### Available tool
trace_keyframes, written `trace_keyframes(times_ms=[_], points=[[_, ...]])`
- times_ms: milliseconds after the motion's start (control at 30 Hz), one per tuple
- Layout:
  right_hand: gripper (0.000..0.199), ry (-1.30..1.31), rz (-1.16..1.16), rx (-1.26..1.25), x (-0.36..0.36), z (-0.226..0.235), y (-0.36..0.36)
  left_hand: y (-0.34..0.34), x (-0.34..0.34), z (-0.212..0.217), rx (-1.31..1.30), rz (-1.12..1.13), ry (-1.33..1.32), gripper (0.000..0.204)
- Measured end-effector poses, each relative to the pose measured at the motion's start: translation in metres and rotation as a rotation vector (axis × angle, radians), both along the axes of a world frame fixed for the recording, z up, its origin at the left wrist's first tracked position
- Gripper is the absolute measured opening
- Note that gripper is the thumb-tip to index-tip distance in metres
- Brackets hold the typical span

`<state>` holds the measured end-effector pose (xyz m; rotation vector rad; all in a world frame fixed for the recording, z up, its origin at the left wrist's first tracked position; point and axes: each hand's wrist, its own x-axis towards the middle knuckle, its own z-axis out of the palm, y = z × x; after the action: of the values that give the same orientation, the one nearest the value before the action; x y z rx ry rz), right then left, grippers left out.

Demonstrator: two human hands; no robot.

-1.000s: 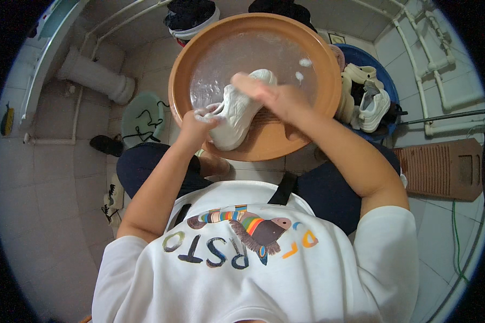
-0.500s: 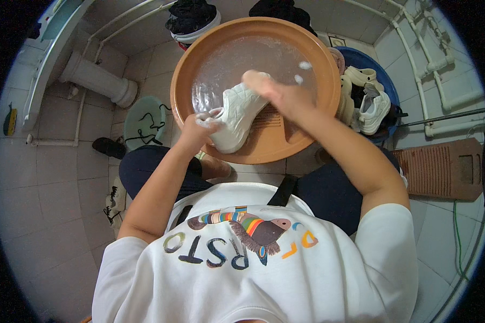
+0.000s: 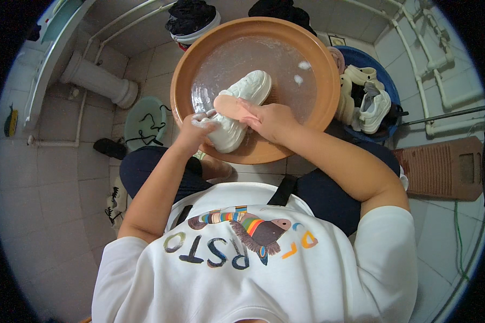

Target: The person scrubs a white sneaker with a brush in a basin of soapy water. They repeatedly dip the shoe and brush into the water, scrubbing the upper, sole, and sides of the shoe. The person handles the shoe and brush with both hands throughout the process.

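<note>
A wet white shoe (image 3: 255, 89) is tilted over the near side of a large orange-brown basin (image 3: 328, 97) of cloudy, soapy water. My left hand (image 3: 195, 134), with suds on its fingers, grips the shoe by its collar on the left side. In my right hand (image 3: 272, 119) is a scrubbing brush (image 3: 229, 106) with a flat, oval, pinkish back, pressed against the upper near the opening. The brush's bristles are hidden beneath it. Two small foam patches (image 3: 304, 65) float at the right of the water.
At the right, a blue tub (image 3: 392, 81) holds several shoes, beside a brown washboard (image 3: 442, 168). On the left are a pale green basin (image 3: 137, 129) with dark laces and a black shoe (image 3: 110, 148). A bucket (image 3: 199, 32) with dark cloth stands behind.
My right hand has drawn back from the shoe's far end toward its opening, bringing the brush into plain sight. My left hand keeps its hold, nearly in place.
</note>
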<state>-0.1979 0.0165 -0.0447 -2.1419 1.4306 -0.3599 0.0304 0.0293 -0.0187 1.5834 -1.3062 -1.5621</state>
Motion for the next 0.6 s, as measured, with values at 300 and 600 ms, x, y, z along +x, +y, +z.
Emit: trace_keyframes(times_ms=[300,600], points=[[0.056,-0.077,-0.171,0.272,-0.018,-0.003,-0.025,-0.005,0.009,-0.023,-0.041,0.120,0.184,0.020],[0.050,-0.039,-0.257,0.220,-0.047,-0.034,-0.053,-0.007,0.017,-0.034,-0.015,0.157,0.189,0.011]])
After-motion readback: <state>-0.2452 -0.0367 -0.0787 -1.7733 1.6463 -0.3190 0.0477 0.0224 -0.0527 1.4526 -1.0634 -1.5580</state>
